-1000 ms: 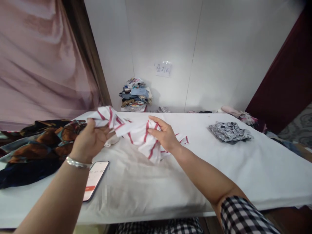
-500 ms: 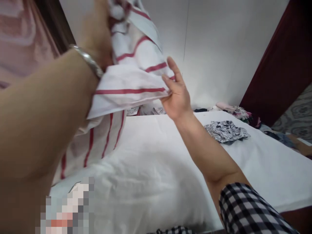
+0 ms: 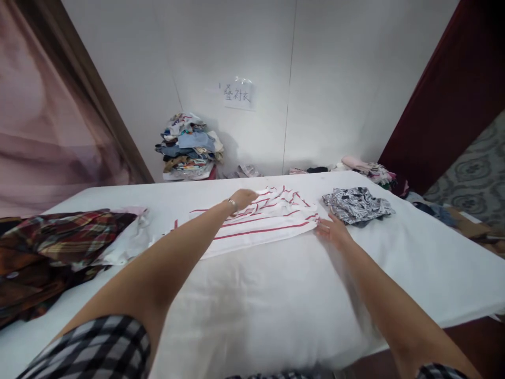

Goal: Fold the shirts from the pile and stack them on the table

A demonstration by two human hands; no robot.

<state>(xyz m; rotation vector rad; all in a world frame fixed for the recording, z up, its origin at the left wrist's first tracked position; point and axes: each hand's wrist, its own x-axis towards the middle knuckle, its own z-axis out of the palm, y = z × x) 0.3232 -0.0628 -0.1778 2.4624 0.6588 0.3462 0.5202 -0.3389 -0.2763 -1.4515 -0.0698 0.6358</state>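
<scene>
A white shirt (image 3: 272,225) with red stripes lies across the white-covered table (image 3: 252,310), spread at its near side and bunched up at its far right. My left hand (image 3: 243,200), with a silver bracelet at the wrist, is closed on the cloth at the far side; its fingertips are partly hidden. At the shirt's right end, my right hand (image 3: 334,230) pinches the edge between thumb and fingers. Just beyond that hand sits a folded black-and-white patterned garment (image 3: 357,205). My left forearm covers part of the shirt's left end.
Dark plaid clothes (image 3: 74,237) lie in a heap at the table's left. Behind the table a tall stack of folded clothes (image 3: 191,147) stands by the wall, below and left of a paper sign (image 3: 240,96). More clothes (image 3: 371,171) are piled past the far right edge.
The striped shirt has come down from in front of me onto the table. Both hands have lowered with it, and the view now takes in more of the table and wall.
</scene>
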